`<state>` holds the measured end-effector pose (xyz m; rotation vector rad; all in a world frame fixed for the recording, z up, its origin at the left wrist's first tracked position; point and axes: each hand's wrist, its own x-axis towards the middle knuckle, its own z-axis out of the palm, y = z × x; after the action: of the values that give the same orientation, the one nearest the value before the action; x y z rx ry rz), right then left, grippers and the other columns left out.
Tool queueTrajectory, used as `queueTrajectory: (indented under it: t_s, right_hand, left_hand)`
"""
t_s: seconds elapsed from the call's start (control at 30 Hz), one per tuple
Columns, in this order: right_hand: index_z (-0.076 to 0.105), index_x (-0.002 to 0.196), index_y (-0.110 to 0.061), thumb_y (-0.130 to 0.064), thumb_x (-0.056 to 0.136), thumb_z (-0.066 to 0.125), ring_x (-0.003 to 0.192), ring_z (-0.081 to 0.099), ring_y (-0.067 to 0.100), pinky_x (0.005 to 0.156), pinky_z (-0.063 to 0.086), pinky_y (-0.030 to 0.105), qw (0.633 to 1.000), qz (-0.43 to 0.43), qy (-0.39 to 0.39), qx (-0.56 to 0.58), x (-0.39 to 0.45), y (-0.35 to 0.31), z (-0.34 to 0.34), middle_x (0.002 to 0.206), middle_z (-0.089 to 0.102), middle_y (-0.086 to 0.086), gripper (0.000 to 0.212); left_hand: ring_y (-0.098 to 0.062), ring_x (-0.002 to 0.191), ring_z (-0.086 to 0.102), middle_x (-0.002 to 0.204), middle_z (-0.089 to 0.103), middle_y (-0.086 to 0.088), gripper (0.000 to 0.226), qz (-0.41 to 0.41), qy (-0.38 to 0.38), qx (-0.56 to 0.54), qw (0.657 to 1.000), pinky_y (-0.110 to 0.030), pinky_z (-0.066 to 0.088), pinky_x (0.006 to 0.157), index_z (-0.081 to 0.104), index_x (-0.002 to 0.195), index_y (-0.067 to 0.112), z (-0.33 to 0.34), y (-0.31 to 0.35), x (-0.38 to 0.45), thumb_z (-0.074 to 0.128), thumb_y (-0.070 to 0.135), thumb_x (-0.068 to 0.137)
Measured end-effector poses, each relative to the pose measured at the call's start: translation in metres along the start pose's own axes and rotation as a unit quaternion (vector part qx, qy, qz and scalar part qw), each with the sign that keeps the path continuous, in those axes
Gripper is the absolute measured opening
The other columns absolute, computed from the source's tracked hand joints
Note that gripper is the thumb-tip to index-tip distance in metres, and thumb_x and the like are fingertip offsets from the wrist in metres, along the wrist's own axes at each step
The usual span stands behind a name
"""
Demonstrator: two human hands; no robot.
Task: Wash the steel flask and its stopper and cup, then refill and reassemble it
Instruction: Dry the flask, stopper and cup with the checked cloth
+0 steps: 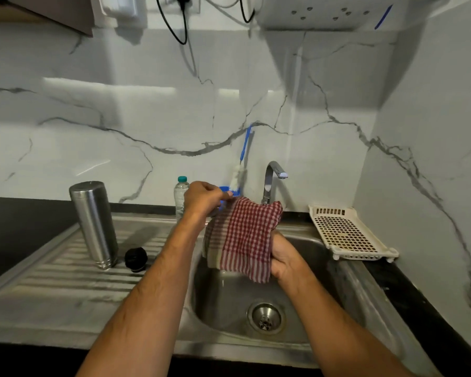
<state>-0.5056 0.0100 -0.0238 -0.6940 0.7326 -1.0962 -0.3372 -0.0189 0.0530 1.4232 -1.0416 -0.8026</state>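
Hands meet over the steel sink basin in the head view, working a red-and-white checked cloth. The left hand is closed, pinching the cloth's top edge near the blue brush holder; the right hand is curled around the cloth from beneath. Whether the cup is wrapped inside cannot be told, since the folds hide whatever the cloth covers. The tall brushed-steel flask stands upright on the ribbed draining surface, well left of the basin, with the round black stopper lying just beside its base.

Risk, as I judge it: the left forearm crosses close to the stopper and flask, so a wide elbow swing could topple the flask or roll the stopper off. A loose cloth corner could also dip into the wet basin.

Both forearms reach forward and converge, left wrist raised, right wrist lower with the palm turned up.
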Motion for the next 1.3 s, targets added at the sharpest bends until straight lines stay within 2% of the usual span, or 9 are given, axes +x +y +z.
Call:
queueTrajectory:
  t_s: [0.1, 0.27, 0.43, 0.67, 0.8, 0.87, 0.93, 1.1, 1.3]
  right_hand:
    - [0.071, 0.106, -0.004, -0.035, 0.103, 0.053, 0.082, 0.075, 0.027, 0.073, 0.060, 0.041, 0.998, -0.012, -0.015, 0.054, 0.004, 0.010, 0.019, 0.097, 0.077, 0.016, 0.035]
    - [0.064, 0.130, -0.010, -0.039, 0.099, 0.060, 0.120, 0.064, 0.033, 0.109, 0.045, 0.055, 0.995, -0.036, -0.036, 0.091, 0.021, 0.027, 0.052, 0.123, 0.071, 0.017, 0.043]
    - [0.065, 0.125, -0.007, -0.039, 0.083, 0.072, 0.124, 0.062, 0.032, 0.112, 0.043, 0.053, 0.990, -0.013, -0.064, 0.122, 0.038, 0.046, 0.093, 0.127, 0.069, 0.018, 0.053]
    - [0.058, 0.140, -0.010, -0.033, 0.089, 0.077, 0.122, 0.064, 0.029, 0.108, 0.048, 0.051, 0.987, 0.004, -0.071, 0.141, 0.062, 0.069, 0.142, 0.131, 0.067, 0.015, 0.060]
    - [0.061, 0.135, -0.008, -0.034, 0.086, 0.077, 0.114, 0.068, 0.028, 0.106, 0.048, 0.050, 0.986, 0.001, -0.101, 0.133, 0.071, 0.081, 0.166, 0.127, 0.069, 0.013, 0.057]
    - [0.062, 0.132, -0.007, -0.033, 0.087, 0.077, 0.105, 0.070, 0.027, 0.105, 0.050, 0.049, 0.986, -0.003, -0.107, 0.125, 0.077, 0.087, 0.174, 0.116, 0.071, 0.012, 0.054]
    - [0.060, 0.137, -0.007, -0.032, 0.081, 0.078, 0.112, 0.068, 0.029, 0.106, 0.050, 0.051, 0.989, -0.007, -0.098, 0.109, 0.083, 0.093, 0.180, 0.119, 0.071, 0.015, 0.064]
    - [0.057, 0.141, -0.008, -0.030, 0.078, 0.080, 0.126, 0.061, 0.034, 0.108, 0.047, 0.055, 0.990, -0.009, -0.103, 0.096, 0.097, 0.103, 0.184, 0.136, 0.063, 0.019, 0.070]
    - [0.059, 0.138, -0.008, -0.028, 0.083, 0.076, 0.127, 0.060, 0.034, 0.108, 0.046, 0.055, 0.992, -0.007, -0.095, 0.082, 0.104, 0.107, 0.182, 0.135, 0.064, 0.019, 0.061]
  left_hand:
    - [-0.018, 0.087, 0.073, 0.092, 0.073, -0.001, 0.021, 0.019, 0.073, -0.001, 0.997, -0.037, 0.062, 0.082, 0.069, 0.086, 0.016, -0.025, -0.011, 0.006, 0.088, 0.019, 0.077]
    - [-0.015, 0.090, 0.071, 0.091, 0.074, 0.002, 0.026, 0.052, 0.169, 0.046, 0.983, -0.038, 0.061, 0.087, 0.075, 0.093, 0.017, -0.081, -0.035, 0.001, 0.090, 0.019, 0.072]
    - [-0.012, 0.081, 0.070, 0.077, 0.070, 0.008, 0.021, 0.048, 0.257, 0.078, 0.962, -0.035, 0.060, 0.087, 0.072, 0.086, 0.021, -0.138, -0.059, -0.011, 0.087, 0.017, 0.072]
    - [-0.017, 0.089, 0.063, 0.109, 0.072, -0.010, 0.047, 0.027, 0.332, 0.120, 0.935, -0.030, 0.049, 0.078, 0.067, 0.118, 0.007, -0.206, -0.082, -0.018, 0.086, 0.019, 0.076]
    - [-0.030, 0.120, 0.061, 0.133, 0.063, -0.015, 0.080, 0.016, 0.309, 0.133, 0.942, -0.044, 0.053, 0.100, 0.056, 0.136, 0.003, -0.236, -0.102, 0.002, 0.092, 0.033, 0.071]
    - [-0.033, 0.127, 0.058, 0.139, 0.059, -0.016, 0.094, 0.012, 0.274, 0.137, 0.952, -0.048, 0.050, 0.105, 0.051, 0.141, 0.002, -0.240, -0.107, 0.012, 0.095, 0.038, 0.066]
    - [-0.032, 0.130, 0.056, 0.142, 0.057, -0.016, 0.101, 0.018, 0.241, 0.139, 0.960, -0.047, 0.048, 0.108, 0.047, 0.144, 0.003, -0.241, -0.110, 0.021, 0.096, 0.038, 0.063]
    - [-0.032, 0.121, 0.060, 0.132, 0.062, -0.015, 0.093, 0.033, 0.181, 0.125, 0.975, -0.042, 0.048, 0.103, 0.046, 0.138, 0.005, -0.236, -0.116, 0.037, 0.097, 0.022, 0.062]
    - [-0.029, 0.110, 0.066, 0.119, 0.068, -0.011, 0.083, 0.029, 0.180, 0.146, 0.972, -0.042, 0.055, 0.097, 0.054, 0.125, 0.007, -0.234, -0.126, 0.050, 0.099, 0.021, 0.058]
